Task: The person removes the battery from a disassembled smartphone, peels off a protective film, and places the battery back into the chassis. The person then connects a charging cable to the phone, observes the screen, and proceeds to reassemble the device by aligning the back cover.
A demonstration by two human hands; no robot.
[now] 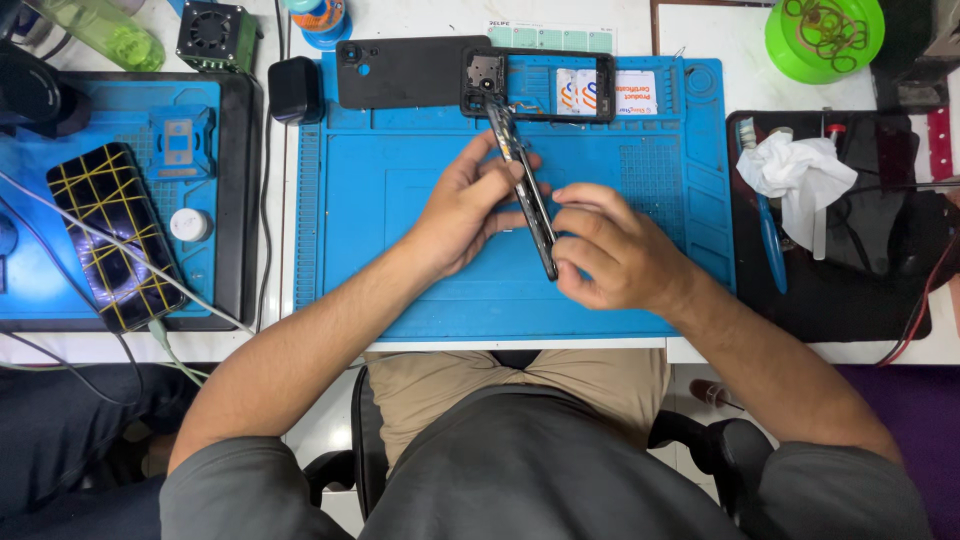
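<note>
A seated person holds a slim, opened phone body (522, 188) edge-on above the blue repair mat (400, 200) on the white tabletop (700, 40); the left hand (462, 205) wraps its upper part, fingers pressed against the edge; the right hand (608, 245) has its grip closed on the lower end. Behind the hands, on the mat's far edge, lie a black back cover (400, 72) and, just beside it, a black phone frame (540, 85). To the left, a phone with yellow crossing lines (112, 232) rests on a second blue mat (60, 280); to the right, a crumpled white cloth (800, 175) lies on a black pad (850, 290); a green bowl (825, 40) stands at the far right.
</note>
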